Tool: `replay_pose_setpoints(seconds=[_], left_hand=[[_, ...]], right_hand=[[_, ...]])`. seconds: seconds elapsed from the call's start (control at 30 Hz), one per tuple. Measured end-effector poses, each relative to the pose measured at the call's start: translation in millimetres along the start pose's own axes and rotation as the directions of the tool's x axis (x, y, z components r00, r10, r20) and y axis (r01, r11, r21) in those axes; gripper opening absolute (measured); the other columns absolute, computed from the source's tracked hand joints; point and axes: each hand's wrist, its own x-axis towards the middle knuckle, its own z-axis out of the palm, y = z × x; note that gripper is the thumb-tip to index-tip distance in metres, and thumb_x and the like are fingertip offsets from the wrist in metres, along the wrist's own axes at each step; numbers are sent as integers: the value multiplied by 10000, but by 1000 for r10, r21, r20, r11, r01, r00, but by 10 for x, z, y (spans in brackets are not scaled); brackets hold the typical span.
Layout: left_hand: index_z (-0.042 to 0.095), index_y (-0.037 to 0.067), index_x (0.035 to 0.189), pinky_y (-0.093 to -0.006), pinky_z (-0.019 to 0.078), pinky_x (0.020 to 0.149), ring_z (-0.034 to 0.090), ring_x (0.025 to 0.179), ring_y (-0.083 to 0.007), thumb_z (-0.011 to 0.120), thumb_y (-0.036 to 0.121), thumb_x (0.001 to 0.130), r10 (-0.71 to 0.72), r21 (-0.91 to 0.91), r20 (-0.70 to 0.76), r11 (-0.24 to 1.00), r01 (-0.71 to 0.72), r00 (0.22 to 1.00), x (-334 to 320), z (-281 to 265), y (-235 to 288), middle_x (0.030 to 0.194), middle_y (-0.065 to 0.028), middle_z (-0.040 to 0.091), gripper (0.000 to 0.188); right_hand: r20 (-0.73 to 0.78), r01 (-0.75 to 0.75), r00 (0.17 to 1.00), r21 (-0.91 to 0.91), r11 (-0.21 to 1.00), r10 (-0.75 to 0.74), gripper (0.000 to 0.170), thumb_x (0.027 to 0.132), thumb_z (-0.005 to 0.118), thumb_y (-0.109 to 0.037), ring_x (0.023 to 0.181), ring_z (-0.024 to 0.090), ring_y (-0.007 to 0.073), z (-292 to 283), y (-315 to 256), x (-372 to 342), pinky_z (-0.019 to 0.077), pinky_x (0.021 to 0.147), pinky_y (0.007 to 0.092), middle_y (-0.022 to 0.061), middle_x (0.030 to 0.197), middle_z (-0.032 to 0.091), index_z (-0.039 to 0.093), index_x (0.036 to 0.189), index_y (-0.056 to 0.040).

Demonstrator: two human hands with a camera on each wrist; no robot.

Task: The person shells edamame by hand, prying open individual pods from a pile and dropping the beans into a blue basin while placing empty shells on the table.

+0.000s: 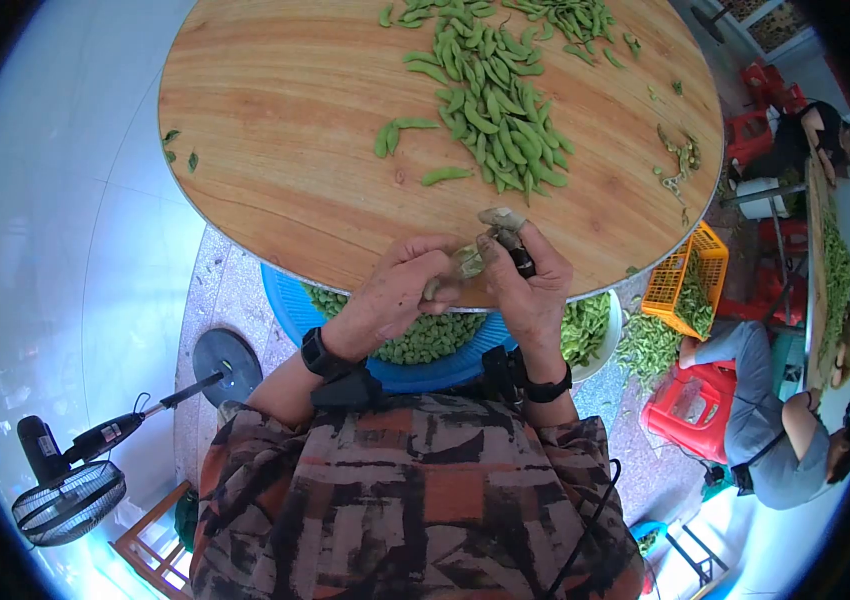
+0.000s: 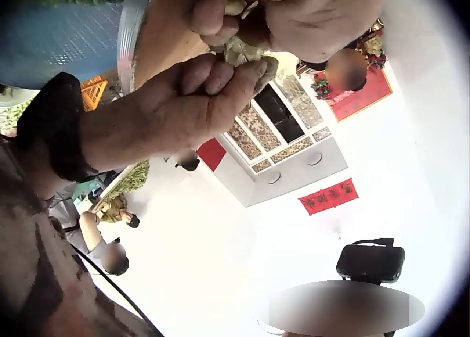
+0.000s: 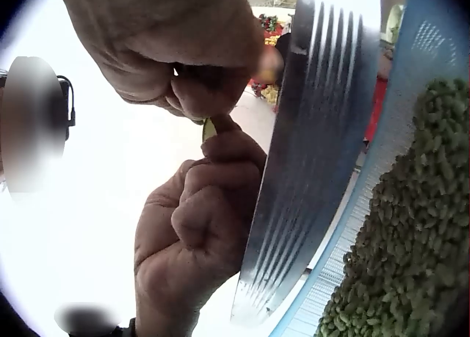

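Note:
Over the near edge of the round wooden table [image 1: 295, 180], a pale green soybean pod [image 1: 467, 262] is between the two hands. The left hand [image 1: 390, 292] pinches it from the left, its fingers curled. From the right, the right hand [image 1: 530, 285] pinches the pod with its thumb and fingers, a black band [image 1: 517, 255] round one finger. In the right wrist view only a sliver of the pod [image 3: 209, 129] shows between the fingertips. A pile of whole green pods [image 1: 500, 110] lies on the table beyond the hands.
Below the table edge, a blue basket [image 1: 280, 305] holds shelled beans [image 1: 430, 340]. A white bowl of pods [image 1: 590, 330] and an orange crate [image 1: 710, 265] stand to the right. Empty shells [image 1: 683, 165] lie at the table's right side. A fan [image 1: 70, 500] stands at left.

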Motion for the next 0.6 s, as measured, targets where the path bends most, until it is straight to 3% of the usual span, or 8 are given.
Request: replay_pose_setpoints(seconds=[0.13, 0.23, 0.3, 0.4, 0.53, 0.6], left_hand=[[578, 0, 1127, -229, 400, 548, 474, 650, -107, 476, 48, 890, -72, -17, -79, 997, 71, 994, -95, 77, 41, 874, -39, 595, 262], [573, -4, 1153, -259, 461, 622, 523, 692, -134, 474, 48, 892, -55, -110, -5, 992, 55, 998, -93, 23, -6, 938, -54, 619, 284], [570, -5, 1162, -291, 491, 682, 555, 730, -160, 482, 57, 897, -40, -176, -61, 984, 28, 997, -95, 85, 1, 955, -47, 622, 286], [611, 8, 1062, -247, 446, 610, 553, 781, -110, 470, 70, 911, -6, -184, -32, 983, 0, 999, -56, 128, -27, 917, -26, 613, 216], [604, 3, 1113, -248, 452, 615, 550, 792, -104, 474, 87, 938, -4, -213, 19, 977, 7, 1000, -108, 104, 16, 917, -18, 613, 234], [584, -4, 1154, -246, 464, 627, 550, 789, -106, 469, 142, 981, -23, -99, 102, 995, 34, 995, -89, 102, 28, 931, -31, 608, 254]], right_hand=[[49, -65, 997, 52, 997, 62, 259, 849, 642, 2, 723, 531, 56, -69, -42, -21, 448, 652, 209, 4, 794, 600, 647, 1108, -13], [57, 44, 998, -41, 998, -41, 259, 837, 647, 13, 703, 554, 76, -82, -46, -29, 456, 649, 216, 28, 797, 616, 650, 1096, -4], [73, 312, 950, -241, 919, -303, 256, 822, 650, 27, 698, 587, 110, -87, -101, -18, 471, 654, 232, 63, 804, 632, 653, 1077, 7], [66, 406, 912, -278, 871, -404, 259, 808, 656, 39, 709, 611, 139, -84, -108, -33, 482, 662, 246, 91, 809, 638, 654, 1066, 11], [-8, 299, 951, -224, 928, -309, 254, 808, 656, 44, 724, 612, 130, -160, -58, 27, 482, 665, 245, 85, 807, 636, 653, 1060, 14], [-6, 261, 963, -199, 945, -268, 248, 813, 655, 40, 732, 610, 118, -172, -51, 28, 479, 670, 237, 80, 808, 639, 653, 1060, 16]])
